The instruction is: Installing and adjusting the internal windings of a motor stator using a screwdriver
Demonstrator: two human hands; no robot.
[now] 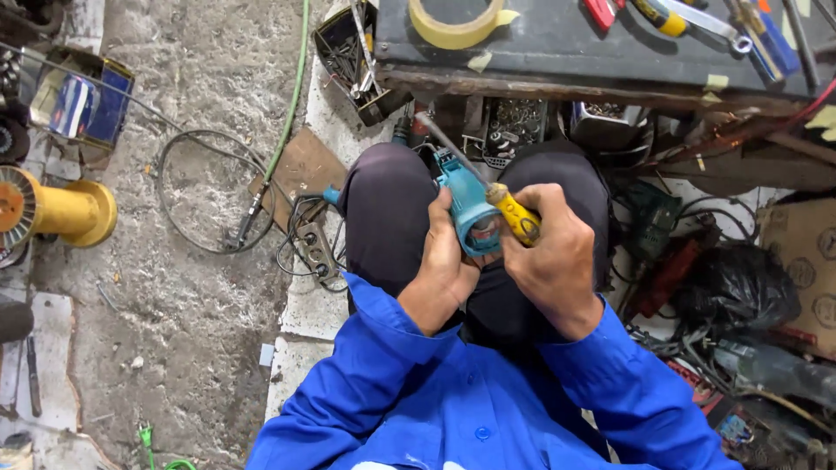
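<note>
1. I see the left hand [447,261] wrapped around a teal power-tool housing [468,209], held above the lap between the two dark-trousered knees [387,209].
2. Its fingers [438,228] curl round the housing's left side and close firmly on it; the thumb side is hidden behind the tool, so I cannot tell how it lies there.
3. The housing's round open end faces up toward me, just at the tips of both hands, with its narrower end pointing away toward the bench.
4. The right hand [557,257] is closed in a fist round a yellow-handled screwdriver [515,216]; the handle sticks out past the thumb and forefinger, touching the rim of the housing's open end.
5. The screwdriver's metal shaft [448,144] runs up and to the left, away from the handle, passing over the teal body.
6. Both hands are close together, nearly touching at the housing.
7. Blue sleeves [383,348] cover both forearms.
8. Ahead, a dark workbench [557,52] carries a roll of tape [455,22] and assorted hand tools.
9. On the concrete floor to the left I see a yellow spool [61,209], a loop of cable [205,191] and a green hose [292,96].
10. To the right lies a clutter of tools and a black bag [740,287].
</note>
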